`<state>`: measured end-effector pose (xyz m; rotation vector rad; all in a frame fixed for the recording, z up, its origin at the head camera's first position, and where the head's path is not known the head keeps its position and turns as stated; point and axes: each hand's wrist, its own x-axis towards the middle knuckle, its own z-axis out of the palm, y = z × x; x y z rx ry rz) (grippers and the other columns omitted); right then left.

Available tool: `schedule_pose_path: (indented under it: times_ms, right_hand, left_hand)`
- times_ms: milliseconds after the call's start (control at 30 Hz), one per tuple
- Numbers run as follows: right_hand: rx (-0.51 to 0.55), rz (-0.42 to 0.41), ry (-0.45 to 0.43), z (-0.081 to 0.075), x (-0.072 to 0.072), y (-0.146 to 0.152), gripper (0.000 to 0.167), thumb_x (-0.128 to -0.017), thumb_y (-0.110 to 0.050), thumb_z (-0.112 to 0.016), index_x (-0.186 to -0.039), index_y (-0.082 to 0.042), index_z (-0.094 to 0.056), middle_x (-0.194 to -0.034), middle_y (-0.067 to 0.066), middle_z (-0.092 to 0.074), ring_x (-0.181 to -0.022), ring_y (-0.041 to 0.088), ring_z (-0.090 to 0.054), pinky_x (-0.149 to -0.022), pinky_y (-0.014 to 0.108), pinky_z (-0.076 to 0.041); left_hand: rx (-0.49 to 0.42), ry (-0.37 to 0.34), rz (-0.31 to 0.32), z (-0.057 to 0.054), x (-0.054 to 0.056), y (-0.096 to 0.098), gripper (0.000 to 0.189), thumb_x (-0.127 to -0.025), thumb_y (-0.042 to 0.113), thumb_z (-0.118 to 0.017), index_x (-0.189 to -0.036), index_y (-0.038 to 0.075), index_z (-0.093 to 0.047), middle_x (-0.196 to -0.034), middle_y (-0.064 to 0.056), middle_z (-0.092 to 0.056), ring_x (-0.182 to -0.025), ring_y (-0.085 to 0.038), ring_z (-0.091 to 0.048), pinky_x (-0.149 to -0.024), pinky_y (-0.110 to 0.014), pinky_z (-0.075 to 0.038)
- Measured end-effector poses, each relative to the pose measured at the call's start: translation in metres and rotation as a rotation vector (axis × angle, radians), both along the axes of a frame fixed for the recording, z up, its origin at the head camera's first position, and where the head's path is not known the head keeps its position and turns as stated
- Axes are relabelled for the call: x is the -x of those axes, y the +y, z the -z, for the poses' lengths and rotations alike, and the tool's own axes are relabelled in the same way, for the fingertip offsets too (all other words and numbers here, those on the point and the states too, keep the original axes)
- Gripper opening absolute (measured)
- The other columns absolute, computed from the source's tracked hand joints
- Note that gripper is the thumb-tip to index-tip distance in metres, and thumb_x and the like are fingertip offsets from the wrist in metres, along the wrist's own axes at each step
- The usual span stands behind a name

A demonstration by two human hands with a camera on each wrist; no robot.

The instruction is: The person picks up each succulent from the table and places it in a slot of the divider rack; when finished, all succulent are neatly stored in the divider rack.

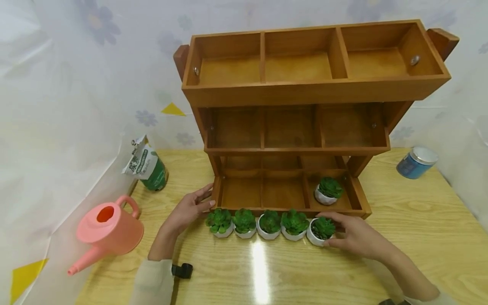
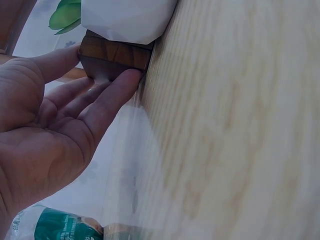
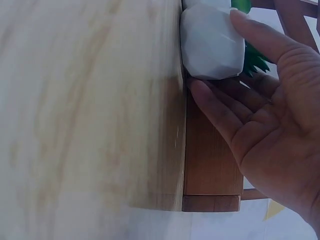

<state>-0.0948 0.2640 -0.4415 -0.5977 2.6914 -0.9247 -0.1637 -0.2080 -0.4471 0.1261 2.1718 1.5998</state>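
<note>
Several succulents in white faceted pots stand in a row in front of a wooden tiered shelf (image 1: 316, 93). The rightmost potted succulent (image 1: 321, 229) is held at its right side by my right hand (image 1: 356, 235), thumb in front and fingers behind. Its white pot (image 3: 212, 42) shows at the fingertips in the right wrist view. My left hand (image 1: 189, 210) touches the left end of the bottom tier, fairly straight fingers at the wooden corner (image 2: 115, 52). Beside that corner is the leftmost potted succulent (image 1: 220, 222). Another potted succulent (image 1: 328, 190) sits in the bottom tier's right compartment.
On the left are a pink watering can (image 1: 114, 233) and a clipped green-and-white bag (image 1: 149, 165). A blue jar with a silver lid (image 1: 417, 162) stands on the wood-grain table (image 1: 411, 212) at right. The upper tiers overhang the bottom one.
</note>
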Motion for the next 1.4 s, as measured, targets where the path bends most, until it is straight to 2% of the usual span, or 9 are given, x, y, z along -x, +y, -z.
schedule_pose_path:
  times_ms: [167, 333, 567, 700, 833, 1000, 1200, 1400]
  right_hand:
    - [-0.024, 0.02, 0.043, -0.002, -0.003, 0.003, 0.066, -0.083, -0.053, -0.08, -0.137, -0.021, -0.062, -0.123, 0.0, -0.07, -0.092, -0.003, -0.06, -0.075, 0.022, -0.052]
    - [-0.015, 0.044, 0.083, -0.008, -0.003, 0.006, 0.065, -0.084, -0.048, -0.081, -0.139, -0.018, -0.062, -0.127, 0.003, -0.071, -0.107, 0.005, -0.066, -0.081, 0.026, -0.057]
    - [0.016, 0.097, 0.133, -0.013, -0.005, 0.009, 0.067, -0.081, -0.039, -0.086, -0.136, -0.008, -0.064, -0.125, 0.011, -0.072, -0.103, 0.009, -0.069, -0.08, 0.029, -0.059]
    - [0.023, 0.116, 0.159, -0.017, -0.007, 0.007, 0.066, -0.08, -0.037, -0.087, -0.136, -0.008, -0.065, -0.125, 0.011, -0.072, -0.104, 0.01, -0.069, -0.08, 0.031, -0.059]
    - [-0.009, 0.121, 0.197, -0.022, -0.007, 0.004, 0.067, -0.078, -0.039, -0.088, -0.135, -0.01, -0.066, -0.124, 0.01, -0.073, -0.106, 0.021, -0.07, -0.079, 0.035, -0.059]
    - [-0.023, 0.129, 0.213, -0.029, -0.006, 0.003, 0.068, -0.079, -0.038, -0.088, -0.134, -0.005, -0.066, -0.123, 0.014, -0.073, -0.104, 0.035, -0.071, -0.077, 0.038, -0.059]
    - [-0.018, 0.161, 0.213, -0.034, -0.002, 0.003, 0.07, -0.078, -0.038, -0.089, -0.134, -0.004, -0.065, -0.122, 0.018, -0.072, -0.105, 0.038, -0.07, -0.076, 0.037, -0.058]
    - [-0.001, 0.186, 0.222, -0.036, 0.001, 0.002, 0.069, -0.079, -0.038, -0.088, -0.135, -0.005, -0.065, -0.121, 0.018, -0.073, -0.105, 0.038, -0.071, -0.076, 0.037, -0.058]
  left_hand:
    - [-0.002, 0.007, 0.012, 0.001, 0.001, -0.001, 0.066, -0.105, 0.026, -0.059, -0.162, 0.025, -0.027, -0.164, -0.014, -0.033, -0.141, -0.037, -0.049, -0.103, -0.048, -0.053]
    - [-0.005, -0.001, 0.012, 0.001, 0.0, 0.0, 0.067, -0.105, 0.026, -0.059, -0.162, 0.026, -0.026, -0.165, -0.014, -0.033, -0.141, -0.037, -0.049, -0.103, -0.049, -0.052]
    - [0.007, 0.007, 0.025, 0.001, 0.001, -0.001, 0.066, -0.105, 0.027, -0.058, -0.163, 0.024, -0.025, -0.164, -0.014, -0.033, -0.141, -0.037, -0.048, -0.104, -0.05, -0.052]
    - [0.019, 0.009, 0.029, 0.001, 0.0, -0.001, 0.066, -0.106, 0.028, -0.057, -0.163, 0.023, -0.024, -0.164, -0.016, -0.033, -0.142, -0.038, -0.047, -0.104, -0.049, -0.052]
    - [0.019, 0.001, 0.021, 0.001, 0.001, 0.0, 0.066, -0.106, 0.027, -0.057, -0.163, 0.024, -0.025, -0.164, -0.015, -0.033, -0.142, -0.037, -0.047, -0.104, -0.049, -0.052]
    - [0.015, 0.0, 0.025, 0.001, 0.0, 0.0, 0.066, -0.106, 0.026, -0.057, -0.163, 0.023, -0.025, -0.165, -0.015, -0.032, -0.143, -0.037, -0.046, -0.105, -0.05, -0.051]
    - [0.021, -0.004, 0.04, 0.001, -0.001, -0.002, 0.064, -0.107, 0.029, -0.055, -0.162, 0.014, -0.026, -0.168, -0.011, -0.025, -0.146, -0.036, -0.041, -0.109, -0.05, -0.048]
    - [0.015, -0.004, 0.039, 0.002, 0.0, -0.001, 0.063, -0.107, 0.027, -0.054, -0.162, 0.012, -0.026, -0.167, -0.013, -0.028, -0.145, -0.036, -0.043, -0.108, -0.05, -0.048]
